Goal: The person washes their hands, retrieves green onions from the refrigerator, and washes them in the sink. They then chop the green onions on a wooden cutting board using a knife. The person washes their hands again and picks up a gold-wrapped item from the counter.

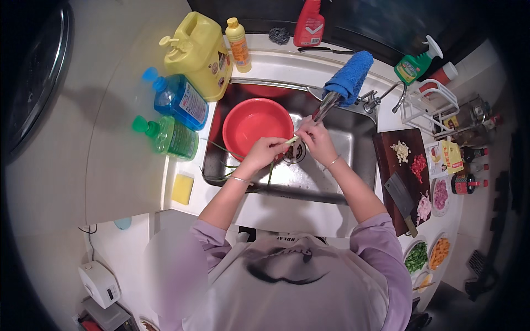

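Over the metal sink (pixel 285 190), both hands hold a scallion (pixel 292 140) by its pale end. My left hand (pixel 265 154) pinches it between thumb and fingers, its green leaves (pixel 271 171) trailing below and to the left. My right hand (pixel 315 134) grips the other end, just beneath the spout of the metal faucet (pixel 327 105), which has a blue towel (pixel 352 76) wrapped around it. A red plastic basin (pixel 256 120) sits in the sink behind my left hand. The drain (pixel 300 151) shows partly between my hands; a pale streak there may be water.
Left of the sink stand a yellow jug (pixel 198 53), a blue bottle (pixel 182 99), a green bottle (pixel 176 138) and a yellow sponge (pixel 182 189). At right, a cleaver (pixel 399 196) lies on a dark cutting board (pixel 383 153) with chopped food. A white rack (pixel 430 103) stands beyond it.
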Motion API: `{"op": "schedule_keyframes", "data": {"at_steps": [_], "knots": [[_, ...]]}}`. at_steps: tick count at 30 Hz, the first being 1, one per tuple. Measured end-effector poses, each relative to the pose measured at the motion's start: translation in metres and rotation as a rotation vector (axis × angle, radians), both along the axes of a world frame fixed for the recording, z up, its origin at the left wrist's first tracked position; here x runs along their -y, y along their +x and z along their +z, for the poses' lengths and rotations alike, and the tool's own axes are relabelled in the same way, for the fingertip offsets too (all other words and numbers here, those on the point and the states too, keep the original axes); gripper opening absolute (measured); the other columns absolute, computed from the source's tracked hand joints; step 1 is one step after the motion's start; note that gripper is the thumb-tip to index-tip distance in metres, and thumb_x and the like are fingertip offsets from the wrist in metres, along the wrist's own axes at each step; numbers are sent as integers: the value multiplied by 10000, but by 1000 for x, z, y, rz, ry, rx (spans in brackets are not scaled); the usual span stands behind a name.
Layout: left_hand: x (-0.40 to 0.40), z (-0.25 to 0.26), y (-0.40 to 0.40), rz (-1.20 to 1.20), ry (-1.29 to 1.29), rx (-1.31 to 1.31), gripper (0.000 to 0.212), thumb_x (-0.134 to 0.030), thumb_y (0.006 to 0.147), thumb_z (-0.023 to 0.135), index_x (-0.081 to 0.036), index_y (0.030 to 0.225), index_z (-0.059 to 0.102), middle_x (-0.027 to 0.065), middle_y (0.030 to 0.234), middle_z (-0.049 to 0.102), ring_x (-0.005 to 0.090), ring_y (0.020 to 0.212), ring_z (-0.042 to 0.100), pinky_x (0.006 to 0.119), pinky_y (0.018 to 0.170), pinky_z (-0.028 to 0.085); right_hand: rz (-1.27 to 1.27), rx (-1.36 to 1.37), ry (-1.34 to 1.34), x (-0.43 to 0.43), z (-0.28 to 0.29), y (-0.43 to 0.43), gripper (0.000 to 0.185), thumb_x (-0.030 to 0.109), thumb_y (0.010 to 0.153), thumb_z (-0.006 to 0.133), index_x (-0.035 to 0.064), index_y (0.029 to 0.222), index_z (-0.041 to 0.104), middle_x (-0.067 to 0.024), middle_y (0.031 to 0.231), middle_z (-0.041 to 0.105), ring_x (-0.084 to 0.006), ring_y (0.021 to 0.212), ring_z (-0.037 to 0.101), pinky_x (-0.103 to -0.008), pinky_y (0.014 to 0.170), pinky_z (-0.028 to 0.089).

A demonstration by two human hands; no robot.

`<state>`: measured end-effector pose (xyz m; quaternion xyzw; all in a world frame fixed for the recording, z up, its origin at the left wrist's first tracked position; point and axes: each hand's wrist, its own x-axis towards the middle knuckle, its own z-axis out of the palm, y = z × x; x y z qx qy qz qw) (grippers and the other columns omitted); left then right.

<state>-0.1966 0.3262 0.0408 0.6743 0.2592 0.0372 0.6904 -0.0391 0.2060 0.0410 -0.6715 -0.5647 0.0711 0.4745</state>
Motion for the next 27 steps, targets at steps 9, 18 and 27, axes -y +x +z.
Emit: {"op": "schedule_keyframes", "data": {"at_steps": [9,18,27], "knots": [[-7,-1,-1,7,25,-58,219,-153,879,575,6,1002,663,-5,779,620,58,666,524,204,590,423,-369,122,-36,8,-17,21,83,38,779,595,-20,836,578,-184,897,572,-363,837,557,-398,743,455],[-4,12,4,-24,-226,49,257,-148,873,596,24,1060,633,26,918,648,75,806,569,217,746,458,-135,-1052,-254,10,-3,6,292,118,775,698,9,1023,590,-106,1069,617,-162,992,587,-333,805,489],[11,-11,25,-65,-332,106,256,-162,903,560,30,1066,606,30,876,624,94,743,572,211,692,464,-229,-1014,-87,-3,1,1,174,143,849,628,15,950,568,-62,802,639,-110,671,618,-209,575,486]]}}
